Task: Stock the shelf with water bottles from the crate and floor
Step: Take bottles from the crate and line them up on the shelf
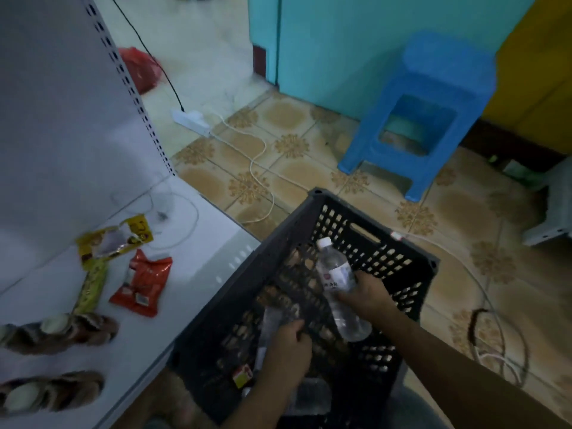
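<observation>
A black slatted crate [365, 230] stands on the tiled floor beside a white shelf [192, 274]. My right hand [366, 297] grips a clear water bottle [339, 289] with a white cap around its middle, lifted inside the crate and tilted. My left hand [286, 357] reaches down into the crate and grips a second clear bottle [272, 323], which is blurred and partly hidden. Another clear bottle [312, 394] lies low in the crate by my left wrist, next to a small yellow-red pack [243, 376].
On the shelf lie a yellow snack packet [114, 239], a red packet [142, 283] and brown wrapped items [58, 332]. A blue plastic stool [430, 109] stands behind the crate. A white power strip [190, 120] and cables [260, 168] trail across the floor. A red bag [139, 68] sits farther back.
</observation>
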The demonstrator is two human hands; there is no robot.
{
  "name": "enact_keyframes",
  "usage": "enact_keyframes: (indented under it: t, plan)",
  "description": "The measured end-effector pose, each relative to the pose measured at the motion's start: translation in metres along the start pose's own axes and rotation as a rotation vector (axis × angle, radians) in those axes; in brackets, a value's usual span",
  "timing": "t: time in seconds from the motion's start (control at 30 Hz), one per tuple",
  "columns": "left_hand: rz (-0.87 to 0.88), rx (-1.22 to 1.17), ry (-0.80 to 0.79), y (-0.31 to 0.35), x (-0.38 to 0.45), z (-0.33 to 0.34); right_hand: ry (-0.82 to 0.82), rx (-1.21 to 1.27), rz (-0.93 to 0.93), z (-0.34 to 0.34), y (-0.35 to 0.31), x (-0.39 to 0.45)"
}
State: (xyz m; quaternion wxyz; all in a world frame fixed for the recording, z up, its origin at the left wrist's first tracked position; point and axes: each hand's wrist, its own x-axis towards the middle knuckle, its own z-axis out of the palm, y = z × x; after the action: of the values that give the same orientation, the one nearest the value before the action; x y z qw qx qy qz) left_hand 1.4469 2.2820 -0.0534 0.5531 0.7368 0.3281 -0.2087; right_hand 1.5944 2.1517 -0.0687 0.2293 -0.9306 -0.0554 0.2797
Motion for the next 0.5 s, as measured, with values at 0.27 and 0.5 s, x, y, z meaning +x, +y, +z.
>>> enact_keyframes:
  t: [0.27, 0.5]
  plan:
    - [0.316, -0.273, 0.206, 0.092, -0.122, -0.092, 0.072, 0.461, -0.394, -0.074, -0.121, -0.140]
    - [0.597, -0.438, 0.403, 0.132, -0.265, -0.167, 0.147, 0.567, -0.754, -0.121, -0.236, -0.262]
